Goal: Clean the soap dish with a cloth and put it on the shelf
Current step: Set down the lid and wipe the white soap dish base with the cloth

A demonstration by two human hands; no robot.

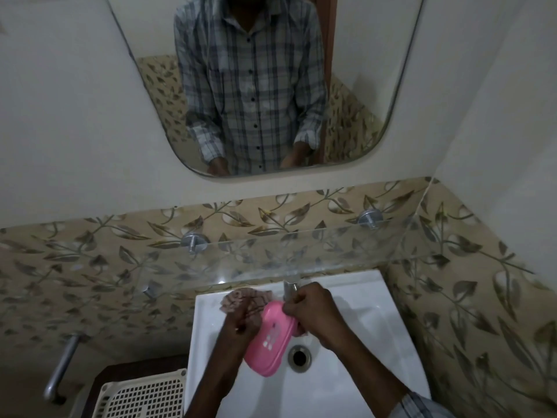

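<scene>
A pink soap dish (271, 339) with several drain holes hangs tilted over the white sink (361, 342). My right hand (316, 312) grips its far right end with curled fingers. My left hand (241, 324), slightly blurred, is curled at the dish's left edge and grips a brown patterned cloth (241, 298), which bunches out beyond the fingers. A glass shelf (301, 251) runs along the tiled wall just above the sink, on metal pegs.
A metal tap (290, 286) stands behind my right hand and the drain (299, 356) lies below the dish. A cream perforated basket (141, 396) sits at lower left beside a metal pipe (60, 366). A mirror (256, 86) hangs above.
</scene>
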